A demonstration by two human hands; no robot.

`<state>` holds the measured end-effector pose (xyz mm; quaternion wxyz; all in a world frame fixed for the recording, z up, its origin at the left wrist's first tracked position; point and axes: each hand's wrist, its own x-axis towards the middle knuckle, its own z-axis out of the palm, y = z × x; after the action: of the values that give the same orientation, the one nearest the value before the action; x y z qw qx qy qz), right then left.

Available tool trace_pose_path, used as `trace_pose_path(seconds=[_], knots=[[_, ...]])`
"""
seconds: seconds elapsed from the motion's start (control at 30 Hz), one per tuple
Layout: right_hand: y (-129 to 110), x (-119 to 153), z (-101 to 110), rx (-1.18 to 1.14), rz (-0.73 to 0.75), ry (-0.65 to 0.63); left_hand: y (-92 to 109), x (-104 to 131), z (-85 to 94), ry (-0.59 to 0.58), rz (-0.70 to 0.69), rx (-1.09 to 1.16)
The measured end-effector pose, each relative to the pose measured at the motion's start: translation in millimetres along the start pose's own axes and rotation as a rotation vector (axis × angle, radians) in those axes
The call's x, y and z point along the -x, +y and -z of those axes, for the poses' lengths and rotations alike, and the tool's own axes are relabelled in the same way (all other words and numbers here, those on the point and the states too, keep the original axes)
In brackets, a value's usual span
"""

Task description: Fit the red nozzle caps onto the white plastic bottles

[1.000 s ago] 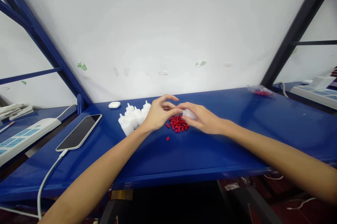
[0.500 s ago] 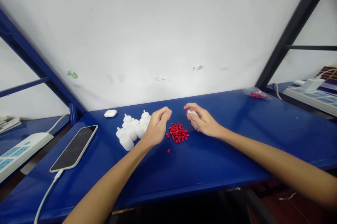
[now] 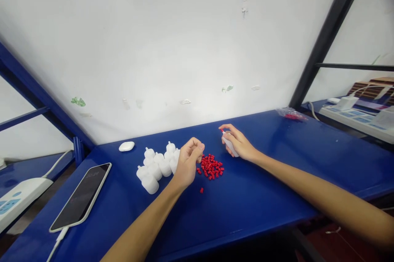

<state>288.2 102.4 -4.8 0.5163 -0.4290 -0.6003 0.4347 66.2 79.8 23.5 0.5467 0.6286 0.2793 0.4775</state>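
My right hand (image 3: pixel 240 143) is wrapped round a small white squeeze bottle (image 3: pixel 229 145), with its index finger at the red cap (image 3: pixel 222 130) on the tip. To the left, my left hand (image 3: pixel 188 161) is closed with thumb and fingertips together, and anything between them is hidden. It hovers beside a heap of small red caps (image 3: pixel 212 167), partly covering the near-left of it. One loose red cap (image 3: pixel 201 190) lies in front of the heap. Several white bottles with narrow nozzles (image 3: pixel 154 167) stand in a cluster left of my left hand.
A phone (image 3: pixel 81 196) on a charging cable lies at the left of the blue table (image 3: pixel 246 208). A white case (image 3: pixel 126 146) sits near the wall, and a clear bag with red pieces (image 3: pixel 292 114) lies at the back right. Power strips flank the table.
The view has shifted, so the table sits lower. My left hand has come closer to the heap of red caps. My right hand still grips the bottle, now showing more of its white body.
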Motion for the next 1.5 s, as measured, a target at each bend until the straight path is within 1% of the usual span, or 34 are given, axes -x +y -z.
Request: trace_pose_path(seconds=[0.07,0.1,0.2,0.23,0.3,0.37,0.4,0.47,0.53,0.63,0.7,0.77,0.9,0.97,1.03,1.1,1.17,1.23,1.33,1.4,1.5], knots=[[-0.8,-0.9,-2.2,-0.03,-0.033,0.0,-2.1,2.5,5.1,-0.033,-0.053,-0.141],[0.0,-1.7,-2.3,-0.04,-0.051,0.0,-3.1,3.6,7.8,-0.052,-0.046,-0.198],[6.5,-4.6,-0.1,-0.008,-0.085,0.011,-4.1,6.7,12.8,-0.092,0.06,-0.359],[9.3,-5.4,0.9,0.031,-0.079,0.011,-3.3,8.0,12.7,-0.121,0.098,-0.404],[13.5,-6.5,2.0,0.136,-0.02,-0.013,0.6,11.2,9.7,-0.172,0.143,-0.468],[14.4,-7.1,1.2,0.247,0.064,-0.058,6.2,14.6,4.0,-0.197,0.145,-0.486],[13.6,-7.2,0.2,0.3,0.105,-0.078,8.7,15.9,0.9,-0.206,0.142,-0.466],[10.5,-6.5,-2.5,0.394,0.18,-0.1,11.0,16.6,-4.3,-0.22,0.16,-0.358],[6.6,-3.7,-4.8,0.461,0.238,-0.115,9.7,14.9,-6.9,-0.219,0.215,-0.221],[0.7,5.5,-6.4,0.514,0.3,-0.149,5.2,10.7,-7.2,-0.222,0.3,-0.083],[-3.6,13.2,-6.6,0.538,0.347,-0.17,4.3,8.4,-7.6,-0.221,0.324,-0.004],[-7.8,20.1,-6.8,0.564,0.399,-0.193,5.7,6.7,-9.1,-0.194,0.328,0.068],[-12.7,26.9,-8.2,0.565,0.486,-0.204,7.8,3.5,-12.3,-0.076,0.34,0.17],[-12.7,27.8,-9.3,0.553,0.505,-0.215,5.1,2.2,-12.5,-0.009,0.279,0.162],[-12.3,28.3,-10.4,0.559,0.507,-0.242,1.3,2.0,-12.5,0.019,0.121,0.045],[-12.6,29.1,-11.6,0.561,0.507,-0.267,-0.9,3.6,-13.3,-0.002,-0.057,-0.143],[-13.8,29.8,-12.5,0.547,0.515,-0.278,-0.5,6.6,-15.0,-0.043,-0.169,-0.317],[-15.1,29.9,-13.0,0.539,0.513,-0.272,0.9,9.6,-16.3,-0.051,-0.23,-0.483],[-15.9,28.8,-12.5,0.571,0.482,-0.26,0.1,10.9,-14.1,-0.013,-0.313,-0.704],[-15.6,27.7,-11.9,0.616,0.455,-0.263,-2.5,8.9,-10.1,-0.021,-0.332,-0.728],[-15.2,26.3,-10.9,0.686,0.423,-0.267,-5.8,3.7,-5.0,-0.098,-0.365,-0.726]])
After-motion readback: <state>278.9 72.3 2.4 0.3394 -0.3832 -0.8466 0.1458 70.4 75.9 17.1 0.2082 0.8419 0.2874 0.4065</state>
